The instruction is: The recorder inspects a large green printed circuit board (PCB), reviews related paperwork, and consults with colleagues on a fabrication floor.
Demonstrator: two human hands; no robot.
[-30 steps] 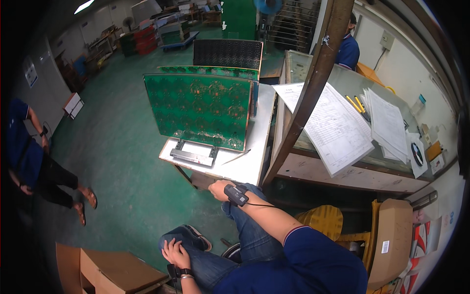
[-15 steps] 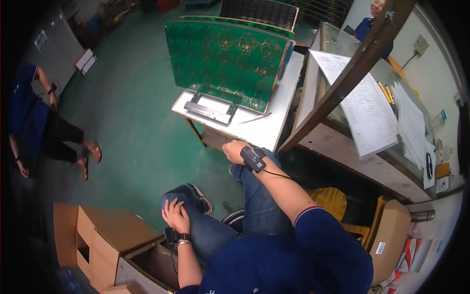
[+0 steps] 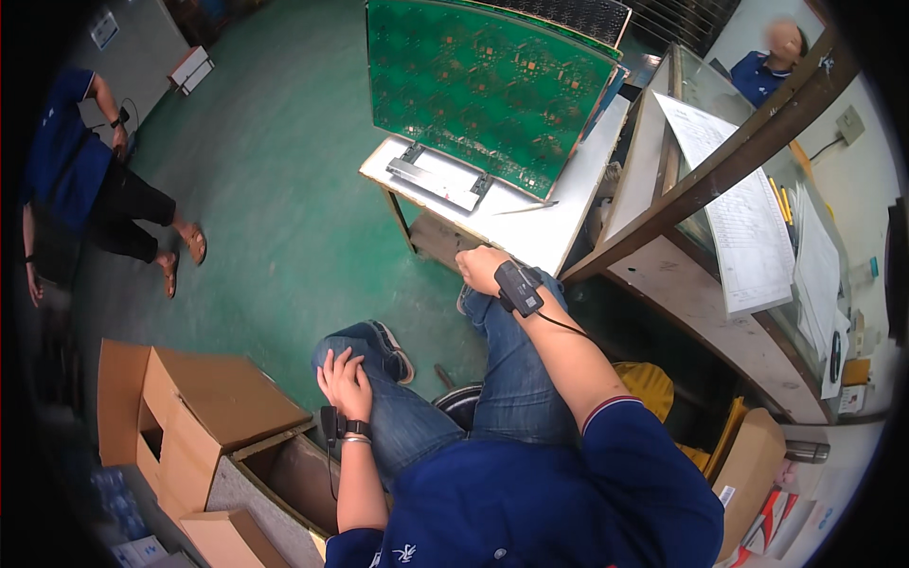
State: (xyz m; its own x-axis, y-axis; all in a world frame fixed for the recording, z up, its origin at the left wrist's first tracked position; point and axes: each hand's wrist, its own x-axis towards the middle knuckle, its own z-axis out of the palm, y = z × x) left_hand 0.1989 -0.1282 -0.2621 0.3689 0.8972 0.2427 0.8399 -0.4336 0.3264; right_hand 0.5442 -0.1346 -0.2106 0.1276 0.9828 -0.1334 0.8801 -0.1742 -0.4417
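Note:
My left hand [image 3: 346, 383] lies on my left knee with its fingers stretched and slightly apart, holding nothing. On my right knee rests my right hand [image 3: 483, 268], curled into a loose fist, with nothing visible in it. It is nearest to the front edge of a white-topped table [image 3: 530, 232]. A large green circuit board panel [image 3: 492, 85] stands upright there, leaning back, with more panels behind it. At its lower edge sits a metal bracket [image 3: 434, 183]. A thin pointed tool [image 3: 525, 208] lies in front of the panel. Neither hand touches these things.
A desk with a glass top [image 3: 691, 71] and brown frame post [image 3: 720, 170] stands right, bearing paper sheets [image 3: 729, 208]. An open cardboard box [image 3: 227, 388] is at lower left. One person [image 3: 104, 180] stands at left; another [image 3: 762, 71] is at far right.
The view has shifted, so the table and panel sit higher and further right in the picture. My hands stay on my knees. The person at far right shows more fully.

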